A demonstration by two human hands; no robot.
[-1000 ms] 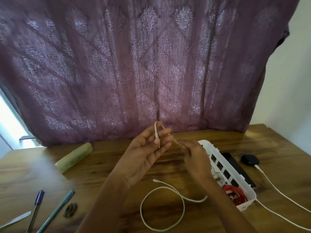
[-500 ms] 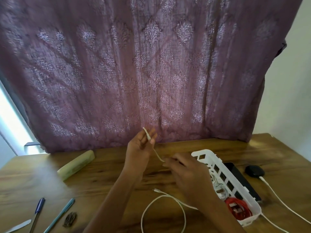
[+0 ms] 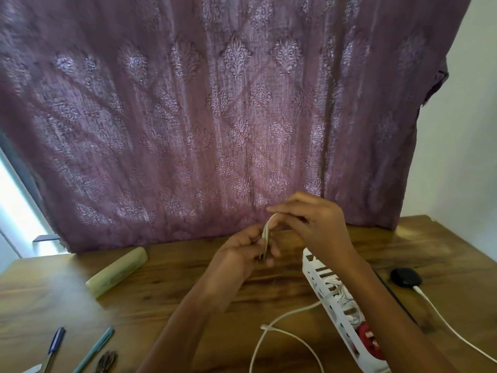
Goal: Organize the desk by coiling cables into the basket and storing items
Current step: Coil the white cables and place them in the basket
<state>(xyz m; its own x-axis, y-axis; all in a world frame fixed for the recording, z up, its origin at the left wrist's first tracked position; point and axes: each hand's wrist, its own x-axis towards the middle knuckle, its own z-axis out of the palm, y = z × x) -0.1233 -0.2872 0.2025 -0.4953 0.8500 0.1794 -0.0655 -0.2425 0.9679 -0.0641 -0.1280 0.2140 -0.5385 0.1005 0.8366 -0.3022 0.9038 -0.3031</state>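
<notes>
My left hand (image 3: 243, 251) pinches a small folded bundle of white cable (image 3: 267, 232) above the wooden desk. My right hand (image 3: 318, 224) arches over the top of that bundle, fingers on the loop. The loose rest of the white cable (image 3: 285, 332) lies in a loop on the desk in front of me. A white slotted basket (image 3: 332, 313) stands at the right, partly hidden by my right forearm, with white cable and a red coil (image 3: 368, 341) inside.
A black puck-shaped charger (image 3: 405, 276) with a white lead (image 3: 451, 329) lies right of the basket, beside a flat black device. A pale green case (image 3: 118, 270) sits at the left back. Two pens (image 3: 94, 348) and a dark clip (image 3: 107, 360) lie front left. A purple curtain hangs behind.
My right hand has risen from the desk to the top of the bundle, laying another loop over it. My left hand closed more tightly on the folded cable.
</notes>
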